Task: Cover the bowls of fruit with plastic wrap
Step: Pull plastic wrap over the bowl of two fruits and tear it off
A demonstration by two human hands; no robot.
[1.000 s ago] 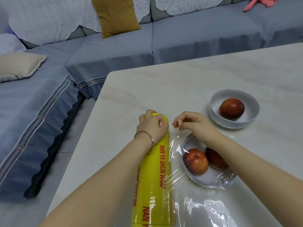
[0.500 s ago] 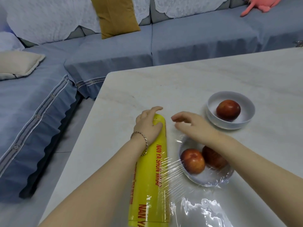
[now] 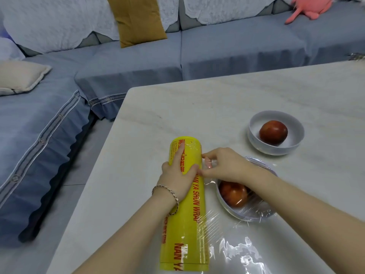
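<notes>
Film (image 3: 240,252) is stretching from the yellow roll (image 3: 187,224), which is lying on the pale surface (image 3: 217,99), across the near bowl (image 3: 237,213) holding red fruit (image 3: 233,192). The left grip (image 3: 175,175) is pressing down on the roll, index finger straight along its top, thumb against its right side, remaining fingers curving over its left. The right grip (image 3: 227,165) is pinching the film's edge just beside the roll, fingers curled. The far bowl (image 3: 254,125), uncovered, is holding one fruit (image 3: 273,132), apart from the roll.
</notes>
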